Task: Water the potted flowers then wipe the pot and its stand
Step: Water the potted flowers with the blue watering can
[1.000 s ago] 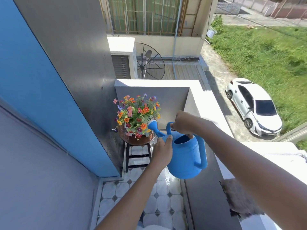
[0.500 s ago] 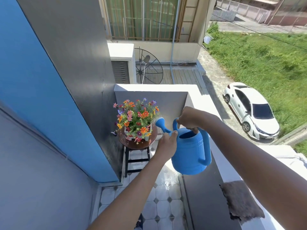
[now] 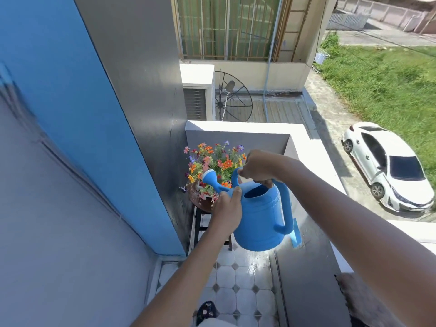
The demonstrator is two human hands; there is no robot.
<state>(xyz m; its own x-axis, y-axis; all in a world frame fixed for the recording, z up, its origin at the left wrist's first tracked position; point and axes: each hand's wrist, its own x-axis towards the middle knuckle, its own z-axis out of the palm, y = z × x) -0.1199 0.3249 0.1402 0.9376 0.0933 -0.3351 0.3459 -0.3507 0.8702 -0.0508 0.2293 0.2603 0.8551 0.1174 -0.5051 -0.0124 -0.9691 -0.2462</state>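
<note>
I hold a blue watering can in both hands, tipped toward the flowers. My right hand is shut on its top handle. My left hand grips the can's front where the spout leaves the body. The white-tipped spout head hangs over the left side of the colourful flowers. They grow in a brown pot, partly hidden by my left hand. The pot rests on a dark stool-like stand in the balcony corner. I cannot make out any water stream.
A grey-brown cloth lies on the white parapet ledge at the right. The tiled floor is wet below the can. Blue and grey walls close the left side. A small blue object sits against the parapet wall.
The can's spout has swung left and now sits over the flowers. Both hands moved with it toward the pot, and the view came closer to the corner.
</note>
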